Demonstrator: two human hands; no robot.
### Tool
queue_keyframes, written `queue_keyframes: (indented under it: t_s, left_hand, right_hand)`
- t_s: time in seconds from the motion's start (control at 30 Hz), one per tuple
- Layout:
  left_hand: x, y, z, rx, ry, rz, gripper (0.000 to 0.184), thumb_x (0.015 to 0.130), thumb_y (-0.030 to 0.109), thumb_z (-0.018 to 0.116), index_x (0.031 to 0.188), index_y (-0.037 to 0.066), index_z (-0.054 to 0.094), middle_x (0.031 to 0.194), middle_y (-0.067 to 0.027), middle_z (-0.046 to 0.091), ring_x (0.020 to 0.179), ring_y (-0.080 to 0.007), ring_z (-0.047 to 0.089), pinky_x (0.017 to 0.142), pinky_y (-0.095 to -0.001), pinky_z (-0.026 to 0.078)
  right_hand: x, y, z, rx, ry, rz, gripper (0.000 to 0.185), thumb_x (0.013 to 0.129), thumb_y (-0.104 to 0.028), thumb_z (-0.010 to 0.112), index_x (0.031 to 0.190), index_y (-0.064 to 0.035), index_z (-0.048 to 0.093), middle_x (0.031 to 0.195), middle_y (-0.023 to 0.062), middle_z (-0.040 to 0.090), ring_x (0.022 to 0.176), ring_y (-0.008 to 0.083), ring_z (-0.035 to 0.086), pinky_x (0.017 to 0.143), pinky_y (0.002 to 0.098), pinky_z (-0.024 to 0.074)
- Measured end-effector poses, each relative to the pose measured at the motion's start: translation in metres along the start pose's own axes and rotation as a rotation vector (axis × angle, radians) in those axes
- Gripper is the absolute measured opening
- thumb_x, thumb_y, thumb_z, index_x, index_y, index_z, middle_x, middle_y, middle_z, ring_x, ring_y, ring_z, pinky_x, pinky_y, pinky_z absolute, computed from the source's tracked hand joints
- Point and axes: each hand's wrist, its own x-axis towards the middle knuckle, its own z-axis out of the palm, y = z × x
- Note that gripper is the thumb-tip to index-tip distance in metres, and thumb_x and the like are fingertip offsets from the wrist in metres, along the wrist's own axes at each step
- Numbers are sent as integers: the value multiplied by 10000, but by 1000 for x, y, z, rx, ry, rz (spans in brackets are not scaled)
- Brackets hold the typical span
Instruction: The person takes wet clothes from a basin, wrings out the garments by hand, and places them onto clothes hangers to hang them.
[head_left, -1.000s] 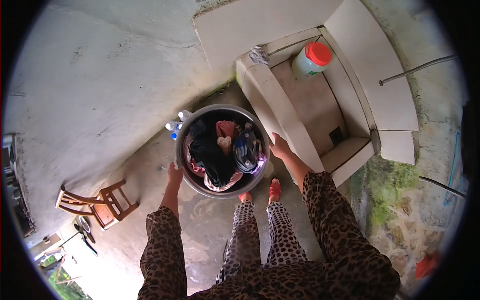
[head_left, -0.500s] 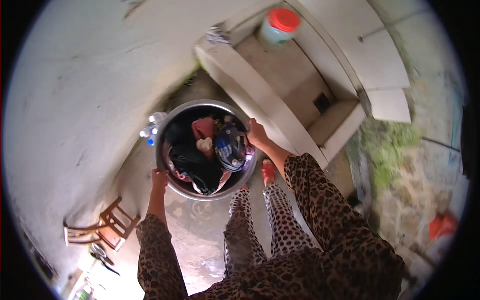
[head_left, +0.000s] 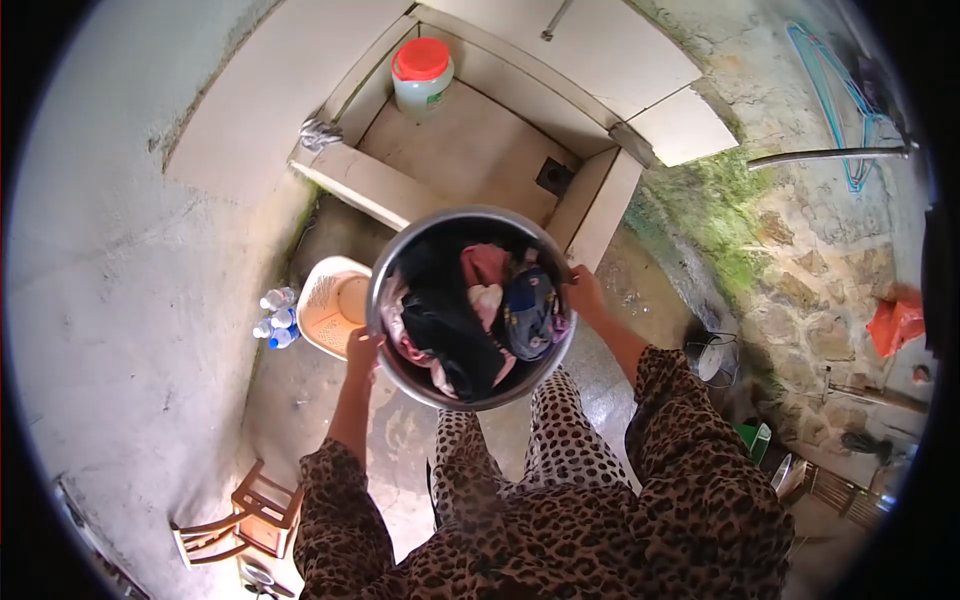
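A round metal basin (head_left: pixel 390 245) is held up in front of my body, with black, pink and dark blue patterned clothes (head_left: pixel 445 325) inside. My left hand (head_left: pixel 365 350) grips its rim on the left side. On the right side, my right hand (head_left: pixel 583 293) has its fingers closed on the rim. Beyond the basin is a tiled sink (head_left: pixel 370 178) holding a jar with a red lid (head_left: pixel 421 77). Partly behind the basin, a pale plastic basket (head_left: pixel 322 300) stands on the floor.
Several plastic bottles (head_left: pixel 281 320) stand by the left wall. A wooden chair (head_left: pixel 262 520) is at lower left. A grey cloth (head_left: pixel 320 134) lies on the sink's corner. Blue hangers (head_left: pixel 840 100), a metal pipe (head_left: pixel 825 157) and a red bag (head_left: pixel 896 322) are at right.
The view has turned toward the right. The basin, gripped by both hands, has been raised and moved away from the wall corner, uncovering the pale basket. My right hand has closed on the rim.
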Motion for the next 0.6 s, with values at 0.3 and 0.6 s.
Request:
queue_keyframes:
  t_s: [0.3, 0.6]
  left_hand:
    - [15, -2, 19, -84, -276, 18, 263, 822, 223, 565, 1065, 138, 620, 957, -15, 598, 849, -198, 566, 678, -428, 471]
    - [44, -27, 14, -19, -77, 154, 554, 768, 227, 681, 1278, 91, 512, 1125, -92, 586, 934, -205, 576, 691, -384, 479]
  right_hand:
    - [3, 15, 0, -173, 86, 90, 425, 729, -189, 714, 1103, -53, 568, 1053, 197, 623, 1000, 369, 593, 819, 437, 465]
    - [-3, 4, 14, -257, -1, 70, 453, 727, -234, 695, 1109, -18, 585, 1051, 221, 628, 1013, 387, 591, 856, 448, 467]
